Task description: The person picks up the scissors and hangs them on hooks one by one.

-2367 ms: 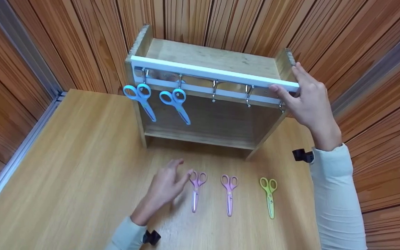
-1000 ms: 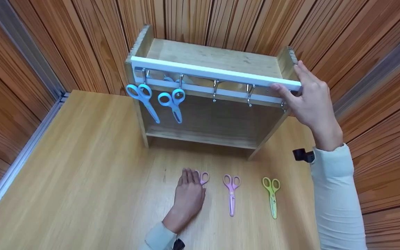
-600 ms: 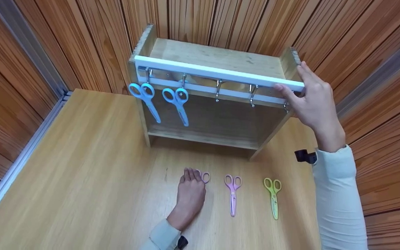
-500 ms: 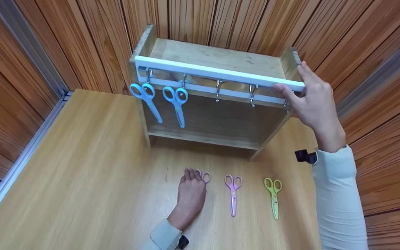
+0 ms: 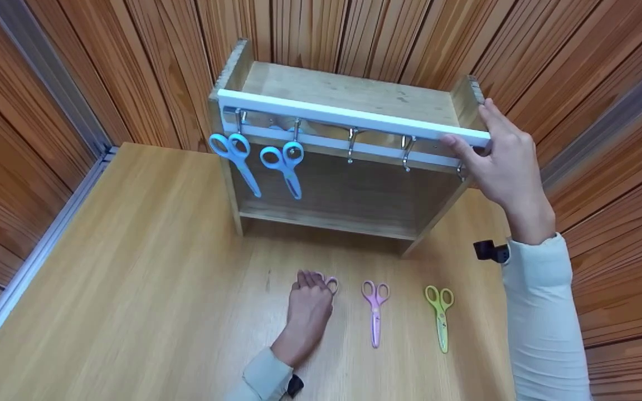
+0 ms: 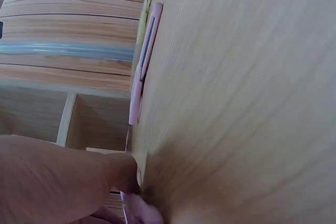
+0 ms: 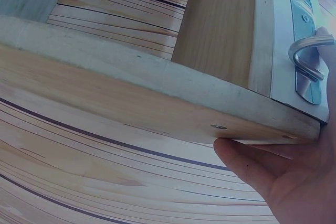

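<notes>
My left hand (image 5: 310, 306) is down on the table over the leftmost pink scissors, pinching them by the handle. One handle loop (image 5: 332, 285) shows beside the fingers; the blades are hidden under the hand. In the left wrist view the pink handle (image 6: 142, 211) sits by the thumb. To its right lie the other pink scissors (image 5: 375, 309) and the yellow-green scissors (image 5: 441, 317), handles away from me. My right hand (image 5: 505, 167) grips the right top corner of the wooden shelf (image 5: 349, 86), thumb on the white hook rail (image 5: 349, 115), fingers along the side board.
Two blue scissors, the left pair (image 5: 237, 159) and the right pair (image 5: 286, 167), hang from the rail's two left hooks. Bare metal hooks (image 5: 351, 146) follow to the right. Wood-grain wall panels (image 5: 321, 33) stand close behind the shelf and on both sides.
From left of the leftmost pink scissors, my left hand has come right and down onto their handle, then stayed there. The right blue scissors sway on their hook. My right hand keeps its grip.
</notes>
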{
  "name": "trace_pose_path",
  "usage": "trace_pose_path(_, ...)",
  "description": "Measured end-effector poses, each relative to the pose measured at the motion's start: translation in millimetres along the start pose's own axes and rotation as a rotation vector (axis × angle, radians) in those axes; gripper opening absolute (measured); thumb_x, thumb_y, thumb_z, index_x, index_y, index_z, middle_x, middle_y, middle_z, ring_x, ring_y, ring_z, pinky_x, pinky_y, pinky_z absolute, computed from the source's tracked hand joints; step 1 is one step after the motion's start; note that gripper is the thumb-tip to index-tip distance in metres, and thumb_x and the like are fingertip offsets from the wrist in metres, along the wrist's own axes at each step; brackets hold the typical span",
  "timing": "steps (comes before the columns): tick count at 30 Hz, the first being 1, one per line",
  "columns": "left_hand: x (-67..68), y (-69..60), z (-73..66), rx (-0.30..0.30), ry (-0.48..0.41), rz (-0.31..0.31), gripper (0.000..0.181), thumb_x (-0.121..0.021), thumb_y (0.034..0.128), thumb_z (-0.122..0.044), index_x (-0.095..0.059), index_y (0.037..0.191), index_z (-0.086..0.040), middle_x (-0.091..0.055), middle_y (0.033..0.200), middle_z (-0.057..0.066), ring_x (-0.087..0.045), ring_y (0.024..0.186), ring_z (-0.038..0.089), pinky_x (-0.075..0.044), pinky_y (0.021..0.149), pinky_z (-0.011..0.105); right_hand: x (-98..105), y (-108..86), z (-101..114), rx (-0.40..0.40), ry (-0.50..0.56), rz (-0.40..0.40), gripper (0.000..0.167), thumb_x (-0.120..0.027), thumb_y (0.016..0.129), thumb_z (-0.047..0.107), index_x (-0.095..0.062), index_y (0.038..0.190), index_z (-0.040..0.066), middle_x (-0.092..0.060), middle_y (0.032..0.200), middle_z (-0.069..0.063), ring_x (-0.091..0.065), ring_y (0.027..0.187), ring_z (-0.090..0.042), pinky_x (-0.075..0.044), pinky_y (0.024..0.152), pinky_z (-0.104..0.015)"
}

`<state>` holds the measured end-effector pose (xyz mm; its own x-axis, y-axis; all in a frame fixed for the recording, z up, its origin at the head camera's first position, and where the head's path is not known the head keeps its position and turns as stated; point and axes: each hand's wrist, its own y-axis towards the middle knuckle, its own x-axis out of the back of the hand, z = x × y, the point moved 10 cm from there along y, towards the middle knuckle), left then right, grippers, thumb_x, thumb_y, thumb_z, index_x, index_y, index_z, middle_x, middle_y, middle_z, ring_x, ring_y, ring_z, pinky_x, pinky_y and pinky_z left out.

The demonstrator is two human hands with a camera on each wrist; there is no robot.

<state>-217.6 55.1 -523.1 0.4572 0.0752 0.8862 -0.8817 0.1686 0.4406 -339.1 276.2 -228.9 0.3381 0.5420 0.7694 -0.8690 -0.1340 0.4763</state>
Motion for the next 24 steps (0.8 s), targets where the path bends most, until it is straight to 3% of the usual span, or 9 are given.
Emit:
trace_pose_path(10, 0.1, -2.9, 1.1, -0.017, -0.02, 0.033, 0.024, -0.067, 0.0958, -0.011, -0.079, 0.109, 0.004, -0.082, 0.109, 0.016, -0.08, 0.104, 0.027, -0.065, 0.068, 0.032, -0.1, -0.9, -1.2, -0.003, 0.003, 0.001, 0.088, -0.067, 0.095, 0.063, -0.045, 0.158, 0.006, -0.038, 0.169, -0.014, -0.04, 0.154, -0.043, -0.035, 0.124, -0.062)
trace_pose_path(13, -2.1, -0.7, 3.1, -0.03, -0.058, 0.082, 0.022, -0.07, 0.0933, -0.006, -0.077, 0.111, 0.006, -0.081, 0.109, 0.017, -0.079, 0.102, 0.027, -0.064, 0.063, 0.032, 0.6, -1.2, -1.4, -0.003, 0.006, -0.003, 0.087, -0.067, 0.095, 0.063, -0.046, 0.158, 0.006, -0.038, 0.169, -0.014, -0.041, 0.154, -0.044, -0.035, 0.124, -0.062)
trace_pose_path(16, 2.7, 2.4, 6.5, -0.041, -0.102, 0.12, 0.018, -0.075, 0.0912, -0.003, -0.077, 0.107, 0.004, -0.08, 0.1, 0.014, -0.077, 0.089, 0.023, -0.062, 0.056, 0.03, 1.0, -1.2, -2.0, -0.007, 0.005, -0.004, 0.087, -0.067, 0.095, 0.063, -0.046, 0.158, 0.007, -0.038, 0.169, -0.013, -0.04, 0.154, -0.043, -0.035, 0.124, -0.062)
trace_pose_path(20, 5.0, 4.5, 11.8, -0.058, -0.245, 0.19, 0.009, -0.075, 0.093, -0.001, -0.075, 0.102, 0.002, -0.075, 0.087, 0.01, -0.068, 0.068, 0.015, -0.061, 0.051, 0.031, -0.2, -1.1, -2.5, -0.016, 0.004, 0.006, 0.087, -0.067, 0.095, 0.064, -0.045, 0.159, 0.008, -0.037, 0.17, -0.012, -0.039, 0.155, -0.043, -0.034, 0.125, -0.062)
trace_pose_path(24, 0.7, 5.5, 15.6, -0.05, -0.519, 0.332, 0.015, -0.071, 0.0975, -0.002, -0.071, 0.111, 0.003, -0.074, 0.089, 0.012, -0.069, 0.068, 0.014, -0.065, 0.061, 0.029, -0.9, -0.4, -2.2, -0.017, 0.005, 0.009, 0.087, -0.067, 0.095, 0.063, -0.045, 0.159, 0.008, -0.037, 0.17, -0.012, -0.039, 0.155, -0.043, -0.034, 0.124, -0.063)
